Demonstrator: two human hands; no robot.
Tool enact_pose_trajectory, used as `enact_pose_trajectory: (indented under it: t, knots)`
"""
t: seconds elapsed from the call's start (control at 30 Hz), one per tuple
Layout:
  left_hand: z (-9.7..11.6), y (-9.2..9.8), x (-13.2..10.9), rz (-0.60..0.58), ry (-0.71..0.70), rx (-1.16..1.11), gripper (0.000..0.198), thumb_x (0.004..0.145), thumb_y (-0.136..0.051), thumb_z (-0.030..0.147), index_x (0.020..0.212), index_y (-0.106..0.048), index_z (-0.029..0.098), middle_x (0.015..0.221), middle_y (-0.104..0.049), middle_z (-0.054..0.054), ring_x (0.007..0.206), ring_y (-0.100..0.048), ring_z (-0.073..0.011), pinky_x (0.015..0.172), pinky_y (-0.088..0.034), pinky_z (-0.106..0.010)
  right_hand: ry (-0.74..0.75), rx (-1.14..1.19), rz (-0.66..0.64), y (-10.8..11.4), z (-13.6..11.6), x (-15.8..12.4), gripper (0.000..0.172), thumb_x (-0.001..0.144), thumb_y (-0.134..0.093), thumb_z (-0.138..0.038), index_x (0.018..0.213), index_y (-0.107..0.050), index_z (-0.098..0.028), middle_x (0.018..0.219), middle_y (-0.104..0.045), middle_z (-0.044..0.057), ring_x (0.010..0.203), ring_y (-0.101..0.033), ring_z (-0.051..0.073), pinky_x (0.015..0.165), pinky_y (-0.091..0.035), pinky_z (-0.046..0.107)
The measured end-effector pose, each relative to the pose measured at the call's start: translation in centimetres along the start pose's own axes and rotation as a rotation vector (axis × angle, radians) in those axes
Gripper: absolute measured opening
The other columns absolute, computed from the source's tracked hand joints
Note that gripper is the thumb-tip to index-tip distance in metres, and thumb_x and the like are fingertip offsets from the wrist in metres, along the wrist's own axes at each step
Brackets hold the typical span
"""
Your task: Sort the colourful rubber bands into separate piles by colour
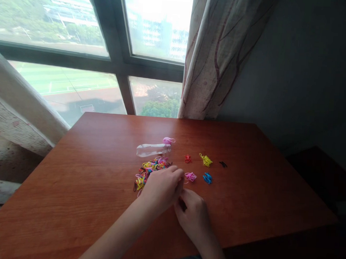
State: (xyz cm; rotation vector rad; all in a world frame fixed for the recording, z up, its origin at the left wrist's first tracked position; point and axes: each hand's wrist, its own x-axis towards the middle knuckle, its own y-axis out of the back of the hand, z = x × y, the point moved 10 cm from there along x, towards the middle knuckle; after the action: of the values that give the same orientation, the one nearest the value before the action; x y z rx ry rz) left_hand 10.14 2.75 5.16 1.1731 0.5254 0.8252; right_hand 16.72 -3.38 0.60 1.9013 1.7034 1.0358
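Head view shows the left hand (164,185) and right hand (194,211) together near mixed bands (150,167) on the tabletop (253,204), each grip curled, how open or holding what I can't tell, maybe sorting colors, so next likely needs a matching heap, like the pink bands (191,176).

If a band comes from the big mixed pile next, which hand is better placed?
Probably the left hand: it's close to the mixed pile, while the right hand sits farther from it.
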Motion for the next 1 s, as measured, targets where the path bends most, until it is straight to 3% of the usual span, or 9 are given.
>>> enact_pose_trajectory:
  t: [0.17,0.4,0.6,0.7,0.87,1.0]
  knots:
    - [1.3,-1.1,3.6,-0.062,-0.044,0.021,0.016,0.089,-0.051,0.024,0.083,-0.065,0.02,0.085,-0.072,-0.005,0.074,-0.071,-0.0228,0.058,-0.044,-0.028,0.02,-0.032,0.04,0.2,0.0,-0.2,0.018,0.084,-0.05,-0.012,0.07,-0.057,-0.02,0.069,-0.063,0.002,0.065,-0.059,0.017,0.061,-0.031,0.027]
    - [0.6,-0.7,3.7,-0.051,-0.029,0.009,0.014,0.089,-0.053,0.025,0.087,-0.066,0.022,0.09,-0.073,-0.005,0.076,-0.07,-0.0227,0.06,-0.046,-0.029,0.034,-0.008,0.014,0.3,-0.6,-0.1,0.016,0.088,-0.052,-0.012,0.079,-0.062,-0.02,0.073,-0.066,0.002,0.07,-0.061,0.017,0.065,-0.035,0.025]
    - [-2.2,1.3,-0.6,0.052,0.037,-0.022,0.019,0.094,-0.047,0.023,0.095,-0.065,0.022,0.094,-0.073,-0.004,0.083,-0.07,-0.0201,0.065,-0.047,-0.027,0.008,0.024,-0.031,0.4,-0.8,0.3,0.016,0.091,-0.051,-0.013,0.083,-0.063,-0.022,0.077,-0.067,0.001,0.073,-0.062,0.017,0.068,-0.039,0.025]
    - [-3.5,2.2,-4.2,0.194,0.029,-0.124,0.018,0.095,-0.048,0.027,0.094,-0.066,0.023,0.089,-0.073,-0.003,0.075,-0.068,-0.0165,0.065,-0.047,-0.025,0.002,0.011,-0.054,0.2,-0.9,0.3,0.016,0.092,-0.051,-0.015,0.085,-0.063,-0.022,0.078,-0.067,0.001,0.073,-0.061,0.017,0.068,-0.039,0.026]
    - [-4.6,1.2,-9.0,0.284,0.015,-0.252,0.014,0.095,-0.051,0.023,0.097,-0.065,0.023,0.083,-0.071,-0.001,0.068,-0.066,-0.0134,0.062,-0.047,-0.021,0.01,-0.032,-0.077,-0.1,-1.0,0.1,0.013,0.091,-0.054,-0.016,0.086,-0.063,-0.023,0.076,-0.066,0.0,0.071,-0.059,0.017,0.067,-0.037,0.027]
    - [-5.0,0.3,-10.9,0.324,0.02,-0.281,0.015,0.094,-0.05,0.019,0.099,-0.064,0.024,0.084,-0.071,0.0,0.069,-0.068,-0.0136,0.064,-0.05,-0.021,0.022,-0.054,-0.096,-0.3,-1.2,0.1,0.01,0.091,-0.056,-0.017,0.088,-0.063,-0.023,0.076,-0.065,0.0,0.07,-0.058,0.017,0.066,-0.036,0.026]
